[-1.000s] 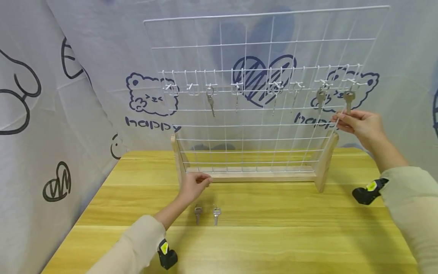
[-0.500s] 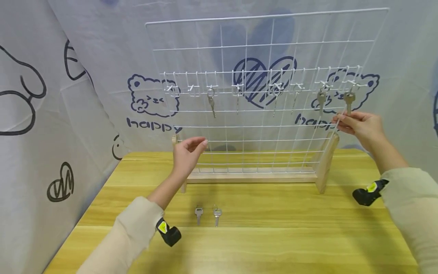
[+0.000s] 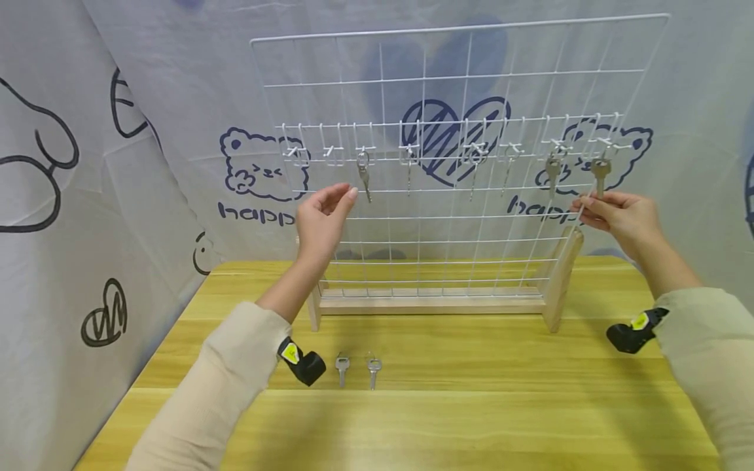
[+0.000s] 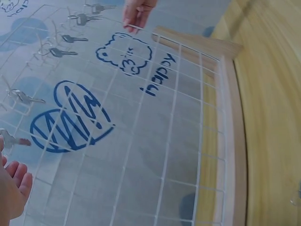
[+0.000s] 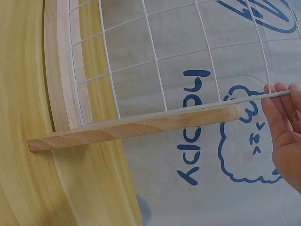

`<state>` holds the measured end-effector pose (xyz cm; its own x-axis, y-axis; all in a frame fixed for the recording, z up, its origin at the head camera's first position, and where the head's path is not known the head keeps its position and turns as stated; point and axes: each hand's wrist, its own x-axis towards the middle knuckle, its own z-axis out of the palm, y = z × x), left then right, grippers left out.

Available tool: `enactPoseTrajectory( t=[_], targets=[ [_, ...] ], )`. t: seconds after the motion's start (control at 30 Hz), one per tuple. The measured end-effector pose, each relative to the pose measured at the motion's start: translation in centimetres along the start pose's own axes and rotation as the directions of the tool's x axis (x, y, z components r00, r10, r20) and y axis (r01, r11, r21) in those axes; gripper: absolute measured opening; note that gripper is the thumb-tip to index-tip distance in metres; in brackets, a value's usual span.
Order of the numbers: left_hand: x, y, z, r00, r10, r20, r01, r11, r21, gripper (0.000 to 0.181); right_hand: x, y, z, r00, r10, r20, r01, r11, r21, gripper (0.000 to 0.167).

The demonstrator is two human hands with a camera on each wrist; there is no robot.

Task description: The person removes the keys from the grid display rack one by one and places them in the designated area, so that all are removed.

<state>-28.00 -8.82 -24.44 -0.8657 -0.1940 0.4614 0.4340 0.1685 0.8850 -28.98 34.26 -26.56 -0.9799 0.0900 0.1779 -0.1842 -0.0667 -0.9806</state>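
Observation:
A white wire grid [image 3: 465, 29] stands upright in a wooden base [image 3: 430, 305]. Several keys hang from its row of hooks, among them a leftmost key [image 3: 364, 175] and a rightmost key [image 3: 601, 171]. My left hand [image 3: 321, 226] is raised in front of the grid's left part, fingers loosely bent and empty, just left of and below the leftmost hanging key. In the left wrist view that hand [image 4: 14, 188] is beside a hanging key [image 4: 13, 141]; contact is unclear. My right hand [image 3: 633, 222] pinches the grid's right edge wire, also seen with the hand [image 5: 288, 127] in the right wrist view.
Two loose keys, a left one [image 3: 342, 370] and a right one [image 3: 374, 373], lie on the wooden table [image 3: 471, 405] in front of the base. The two leftmost hooks [image 3: 311, 152] carry no key. A patterned cloth [image 3: 177, 196] hangs behind and at the left.
My left hand has risen from low by the base to just beneath the hook row's left part. My right hand keeps its grip on the edge wire.

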Motion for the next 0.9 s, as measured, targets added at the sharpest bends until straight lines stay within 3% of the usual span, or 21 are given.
enactPoseTrajectory(
  t=[0.27,0.57,0.9],
  targets=[
    [1.2,1.4,1.5,0.999,-0.033,-0.040,0.029,0.995,-0.096,0.031,0.0,-0.1,0.0,1.000,0.001,0.000,-0.001,1.000,0.011,0.005],
    [2.1,1.8,2.3,0.992,-0.111,-0.054,0.100,0.978,-0.182,0.027,0.0,-0.1,0.1,1.000,0.005,-0.006,-0.005,1.000,0.009,0.004],
    [2.4,2.1,2.3,0.992,-0.102,-0.069,0.086,0.975,-0.206,0.024,-0.1,-0.1,0.0,1.000,-0.012,0.007,0.012,1.000,0.015,0.004]
  ],
)
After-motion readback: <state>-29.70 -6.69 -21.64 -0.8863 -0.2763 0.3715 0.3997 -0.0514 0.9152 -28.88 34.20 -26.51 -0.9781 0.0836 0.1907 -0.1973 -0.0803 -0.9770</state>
